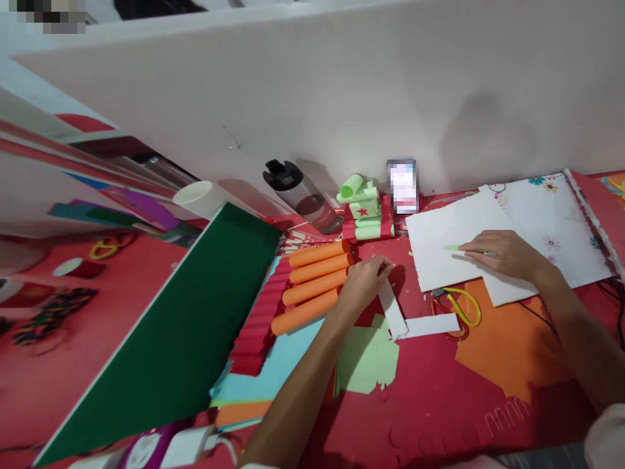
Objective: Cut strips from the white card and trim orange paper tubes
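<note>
While the left hand (367, 277) pinches a bent white paper strip (407, 322), the right hand (502, 254) grips a green pen (456, 248).

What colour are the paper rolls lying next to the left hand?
The paper rolls are orange, four of them side by side; the head view shows them clearly beside the left hand.

Open red table (430, 397) lies near the body, while orange rolls (312, 286), scissors (461, 307) and a bottle (303, 195) crowd the far side.

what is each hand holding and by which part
Right hand holds a pen by its rear end. Left hand pinches the top end of a white paper strip.
</note>
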A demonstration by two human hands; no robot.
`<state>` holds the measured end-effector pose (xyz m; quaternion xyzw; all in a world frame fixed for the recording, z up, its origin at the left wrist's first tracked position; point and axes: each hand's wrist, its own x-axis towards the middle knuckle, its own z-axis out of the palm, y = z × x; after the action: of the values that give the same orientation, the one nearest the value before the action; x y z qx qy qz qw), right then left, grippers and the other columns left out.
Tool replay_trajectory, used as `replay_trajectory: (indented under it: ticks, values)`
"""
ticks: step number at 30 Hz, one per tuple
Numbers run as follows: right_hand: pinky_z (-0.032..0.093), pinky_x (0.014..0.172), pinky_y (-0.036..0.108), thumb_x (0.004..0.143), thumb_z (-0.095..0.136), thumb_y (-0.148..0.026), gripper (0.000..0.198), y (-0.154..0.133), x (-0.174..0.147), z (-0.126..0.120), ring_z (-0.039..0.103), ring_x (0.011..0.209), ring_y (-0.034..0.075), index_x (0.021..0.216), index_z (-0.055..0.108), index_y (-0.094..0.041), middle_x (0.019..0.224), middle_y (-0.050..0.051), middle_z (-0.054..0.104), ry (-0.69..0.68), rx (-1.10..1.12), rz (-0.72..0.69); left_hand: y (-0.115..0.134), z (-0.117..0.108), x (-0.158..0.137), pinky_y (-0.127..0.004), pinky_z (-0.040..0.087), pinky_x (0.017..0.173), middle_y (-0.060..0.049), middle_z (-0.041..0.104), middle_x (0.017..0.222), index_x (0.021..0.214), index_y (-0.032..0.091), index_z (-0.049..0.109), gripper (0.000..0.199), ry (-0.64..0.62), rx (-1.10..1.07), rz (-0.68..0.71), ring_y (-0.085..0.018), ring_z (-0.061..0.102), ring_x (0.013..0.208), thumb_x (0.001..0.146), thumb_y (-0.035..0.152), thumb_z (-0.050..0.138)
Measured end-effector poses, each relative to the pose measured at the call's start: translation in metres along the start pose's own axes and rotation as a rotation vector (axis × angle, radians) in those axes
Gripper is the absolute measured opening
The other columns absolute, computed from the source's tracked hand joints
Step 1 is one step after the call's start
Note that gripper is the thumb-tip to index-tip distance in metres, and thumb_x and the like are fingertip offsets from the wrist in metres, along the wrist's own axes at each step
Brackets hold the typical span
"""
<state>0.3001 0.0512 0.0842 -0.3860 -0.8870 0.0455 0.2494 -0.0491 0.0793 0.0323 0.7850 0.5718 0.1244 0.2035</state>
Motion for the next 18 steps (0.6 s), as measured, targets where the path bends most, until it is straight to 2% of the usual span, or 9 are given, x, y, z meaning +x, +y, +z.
replay_trajectory:
  ticks: [4, 8, 10, 12, 15, 18]
  values:
    - [0.059, 0.084, 0.036, 0.109, 0.055, -0.036, 0.032, 0.012, -0.006, -0.008, 0.078, 0.095, 0.023, 0.118, 0.083, -0.025, 0.107, 0.006, 0.084, -0.029, 0.021, 0.120, -0.006, -0.001, 0.003, -0.034, 0.052, 0.084, -0.011, 0.082, 0.112, 0.115, 0.023, 0.073, 0.028, -0.035, -0.010, 0.029, -0.028, 0.077, 0.104, 0.102, 0.020, 0.049]
    - [0.058, 0.088, 0.038, 0.109, 0.054, -0.038, 0.034, 0.017, -0.010, -0.015, 0.077, 0.103, 0.024, 0.124, 0.081, -0.026, 0.119, 0.005, 0.082, -0.121, 0.074, 0.203, -0.011, 0.001, 0.015, -0.035, 0.055, 0.093, -0.010, 0.080, 0.122, 0.135, 0.022, 0.065, 0.054, -0.078, -0.099, 0.021, -0.027, 0.075, 0.115, 0.087, 0.002, 0.051]
    - [0.057, 0.089, 0.038, 0.110, 0.050, -0.036, 0.035, 0.020, -0.012, -0.016, 0.076, 0.106, 0.024, 0.128, 0.079, -0.027, 0.123, 0.005, 0.081, -0.181, 0.113, 0.205, -0.009, 0.006, 0.028, -0.036, 0.054, 0.096, -0.009, 0.079, 0.124, 0.139, 0.023, 0.062, 0.052, -0.076, -0.171, 0.050, -0.026, 0.074, 0.114, 0.091, 0.007, 0.052]
    - [0.056, 0.091, 0.039, 0.111, 0.048, -0.036, 0.036, 0.023, -0.013, -0.015, 0.075, 0.108, 0.024, 0.131, 0.077, -0.028, 0.124, 0.005, 0.080, -0.244, 0.147, 0.196, -0.001, 0.011, 0.044, -0.038, 0.053, 0.098, -0.009, 0.079, 0.117, 0.141, 0.023, 0.060, 0.045, -0.055, -0.237, 0.031, -0.026, 0.074, 0.109, 0.096, 0.017, 0.056]
    - [0.056, 0.093, 0.039, 0.111, 0.047, -0.038, 0.037, 0.031, -0.017, -0.011, 0.074, 0.108, 0.024, 0.130, 0.077, -0.028, 0.124, 0.006, 0.079, -0.322, 0.184, 0.203, 0.013, 0.019, 0.069, -0.034, 0.053, 0.091, -0.008, 0.075, 0.105, 0.136, 0.019, 0.058, 0.044, -0.050, -0.419, -0.012, -0.023, 0.072, 0.101, 0.093, 0.024, 0.067]
    - [0.056, 0.096, 0.040, 0.111, 0.045, -0.040, 0.039, 0.040, -0.020, -0.008, 0.073, 0.111, 0.025, 0.129, 0.078, -0.028, 0.126, 0.007, 0.078, -0.349, 0.218, 0.247, 0.025, 0.021, 0.086, -0.029, 0.051, 0.079, -0.002, 0.068, 0.090, 0.126, 0.016, 0.058, 0.040, -0.067, -0.658, -0.130, -0.016, 0.065, 0.083, 0.091, 0.026, 0.073]
